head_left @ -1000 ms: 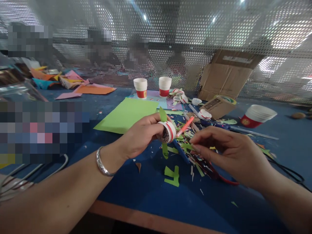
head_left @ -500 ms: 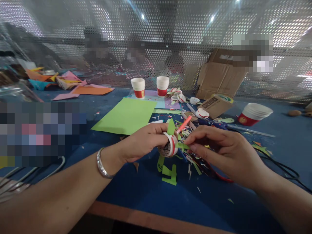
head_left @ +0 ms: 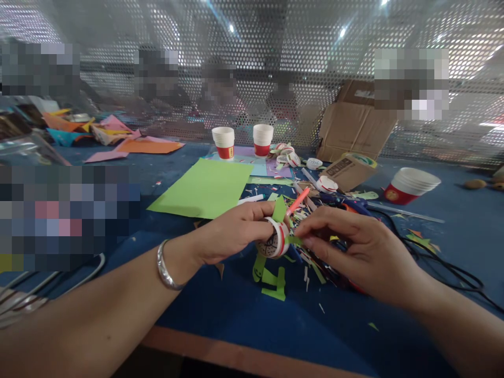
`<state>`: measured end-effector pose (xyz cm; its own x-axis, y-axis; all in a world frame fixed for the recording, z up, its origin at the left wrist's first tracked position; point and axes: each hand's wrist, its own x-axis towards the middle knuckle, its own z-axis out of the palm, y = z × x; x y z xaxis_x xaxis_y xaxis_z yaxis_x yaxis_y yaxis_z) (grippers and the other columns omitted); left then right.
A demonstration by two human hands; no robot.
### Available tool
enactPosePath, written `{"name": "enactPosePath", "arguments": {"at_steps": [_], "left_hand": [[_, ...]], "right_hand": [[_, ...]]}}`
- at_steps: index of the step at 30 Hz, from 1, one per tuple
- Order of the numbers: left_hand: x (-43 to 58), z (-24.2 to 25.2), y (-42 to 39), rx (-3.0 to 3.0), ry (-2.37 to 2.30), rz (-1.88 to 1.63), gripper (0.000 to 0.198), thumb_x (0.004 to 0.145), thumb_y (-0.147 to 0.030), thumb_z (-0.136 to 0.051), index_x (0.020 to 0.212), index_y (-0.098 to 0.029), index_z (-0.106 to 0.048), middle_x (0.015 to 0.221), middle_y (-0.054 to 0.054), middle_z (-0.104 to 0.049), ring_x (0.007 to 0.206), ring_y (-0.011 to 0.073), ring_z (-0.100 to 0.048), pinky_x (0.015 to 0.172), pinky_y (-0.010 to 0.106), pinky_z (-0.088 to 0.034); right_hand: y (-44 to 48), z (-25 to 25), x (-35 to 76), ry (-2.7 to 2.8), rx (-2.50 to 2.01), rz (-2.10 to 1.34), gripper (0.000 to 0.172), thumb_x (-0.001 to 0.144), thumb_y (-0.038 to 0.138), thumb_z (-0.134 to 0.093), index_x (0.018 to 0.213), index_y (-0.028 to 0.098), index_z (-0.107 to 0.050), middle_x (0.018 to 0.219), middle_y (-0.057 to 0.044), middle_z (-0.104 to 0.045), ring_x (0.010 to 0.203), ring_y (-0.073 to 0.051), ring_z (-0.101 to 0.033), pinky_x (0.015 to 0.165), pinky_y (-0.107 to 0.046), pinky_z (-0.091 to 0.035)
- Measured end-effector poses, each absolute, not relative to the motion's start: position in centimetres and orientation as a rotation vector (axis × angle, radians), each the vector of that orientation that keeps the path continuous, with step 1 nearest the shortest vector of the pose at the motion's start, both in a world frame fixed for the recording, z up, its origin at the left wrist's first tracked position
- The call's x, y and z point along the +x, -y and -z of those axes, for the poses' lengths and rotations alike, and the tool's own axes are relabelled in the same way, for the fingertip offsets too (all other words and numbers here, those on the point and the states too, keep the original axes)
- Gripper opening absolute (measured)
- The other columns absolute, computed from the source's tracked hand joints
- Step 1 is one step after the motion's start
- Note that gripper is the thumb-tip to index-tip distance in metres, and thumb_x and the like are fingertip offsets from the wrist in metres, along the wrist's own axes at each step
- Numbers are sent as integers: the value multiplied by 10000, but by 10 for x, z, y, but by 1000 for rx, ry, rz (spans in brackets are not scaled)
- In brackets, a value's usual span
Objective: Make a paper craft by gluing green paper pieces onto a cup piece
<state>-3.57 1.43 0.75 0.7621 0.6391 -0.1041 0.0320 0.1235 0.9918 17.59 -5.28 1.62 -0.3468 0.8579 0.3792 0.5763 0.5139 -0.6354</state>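
Observation:
Between thumb and fingers, my left hand (head_left: 240,231) grips a cut-down paper cup (head_left: 272,242), a short white ring with a red band and dark drawn lines on its round face. Green paper pieces stick out from it at the top and side. My right hand (head_left: 350,247) pinches a green paper strip (head_left: 293,240) at the cup's right side. Just below the cup, a green cutout (head_left: 259,269) with a drawn smiling face hangs or lies; I cannot tell which. An angular green scrap (head_left: 275,289) lies beside it on the blue table.
Paper clippings (head_left: 311,268) and an orange pen (head_left: 298,201) lie behind the hands. A green sheet (head_left: 205,186), a white marker (head_left: 252,199), stacked paper cups (head_left: 223,142) and small cup pieces (head_left: 291,158) are further back. At right stand another cup stack (head_left: 411,185) and a cardboard box (head_left: 356,123); a black cable (head_left: 444,268) runs there.
The cup in my left hand has dropped slightly and turned a little. My right hand has shifted slightly left, still pinching the green strip. More of the white marker shows.

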Motion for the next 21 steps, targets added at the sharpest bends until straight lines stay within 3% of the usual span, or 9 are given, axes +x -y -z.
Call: {"name": "enactPosePath", "arguments": {"at_steps": [11,16,21], "left_hand": [[-34,-11,-13,1436,-633,-461,110,793,-96,-578,877,-154,-620,760,-24,-593,678,92,-503,664,238,-400],[-34,-9,-13,1459,-665,-450,91,783,-122,-587,865,-161,-595,761,-20,-598,682,100,-520,662,243,-409],[-35,-9,-14,1514,-626,-427,94,798,-117,-566,873,-172,-583,778,-14,-624,703,108,-552,674,253,-420]], "right_hand": [[54,-12,177,1959,-1224,-738,79,948,221,-616,982,236,-687,881,16,-715,706,-102,-625,611,-199,-484],[53,-12,174,1893,-1235,-896,103,951,326,-649,962,230,-684,769,28,-673,629,-94,-574,552,-209,-445],[51,-11,172,1815,-1219,-1027,71,920,295,-697,942,231,-677,765,38,-683,618,-78,-559,540,-193,-428]]}}
